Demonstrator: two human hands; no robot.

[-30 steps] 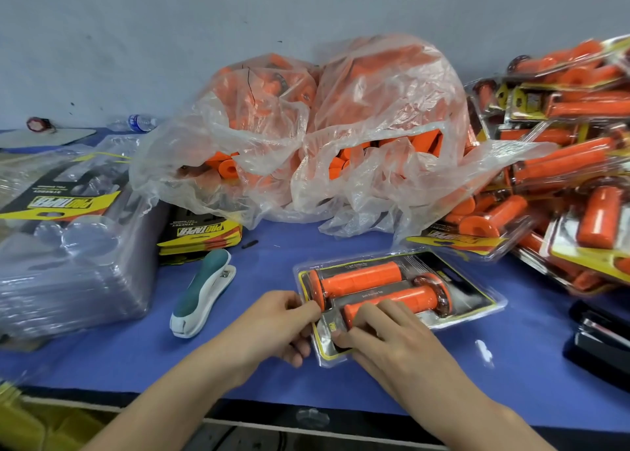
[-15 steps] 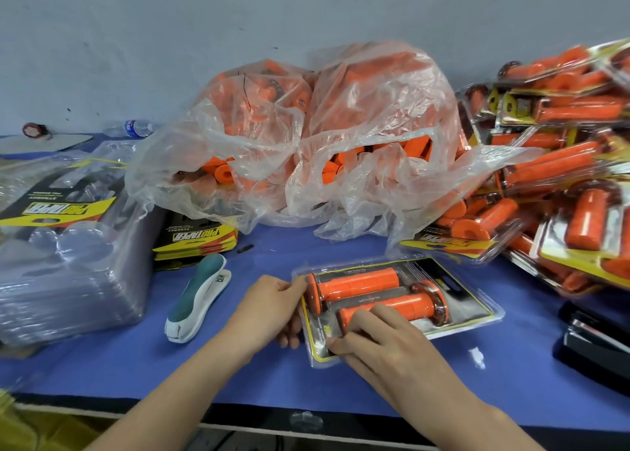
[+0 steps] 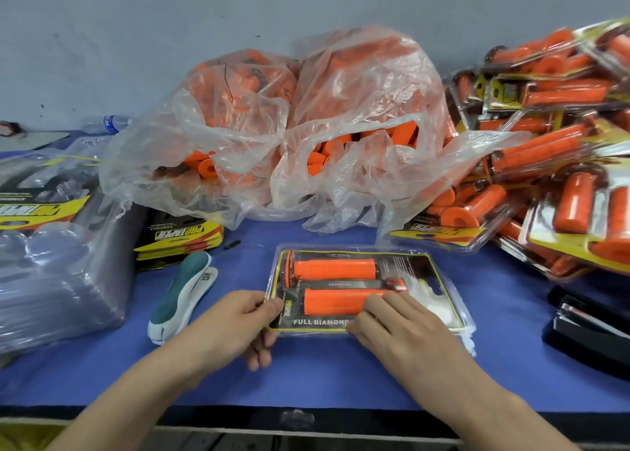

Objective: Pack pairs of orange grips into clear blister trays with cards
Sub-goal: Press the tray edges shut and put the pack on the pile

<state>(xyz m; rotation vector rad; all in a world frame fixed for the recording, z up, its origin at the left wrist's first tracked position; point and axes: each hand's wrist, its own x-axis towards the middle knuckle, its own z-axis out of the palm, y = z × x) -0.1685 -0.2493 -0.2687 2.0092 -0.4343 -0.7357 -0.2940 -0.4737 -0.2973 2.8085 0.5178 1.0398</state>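
A clear blister tray [image 3: 439, 273] lies flat on the blue table in front of me. Inside it are two orange grips [image 3: 334, 269] side by side over a black and yellow card [image 3: 317, 321]. My left hand [image 3: 235, 324] pinches the tray's left edge between thumb and fingers. My right hand [image 3: 402, 324] lies on the tray's near right part, its fingers pressing down beside the nearer grip [image 3: 337, 301]. Loose orange grips [image 3: 204, 167] fill two clear plastic bags [image 3: 306, 126] behind the tray.
A heap of packed blister packs [image 3: 552, 164] rises at the right. Empty clear trays [image 3: 51, 280] in a bag stand at the left, with a stack of cards [image 3: 180, 239] beside them. A green and white stapler [image 3: 184, 294] lies left of the tray; a black stapler [image 3: 589, 328] at right.
The tray has turned from a slant to lie square to the table edge. My left hand now pinches its left edge; my right hand has slid along its near side.
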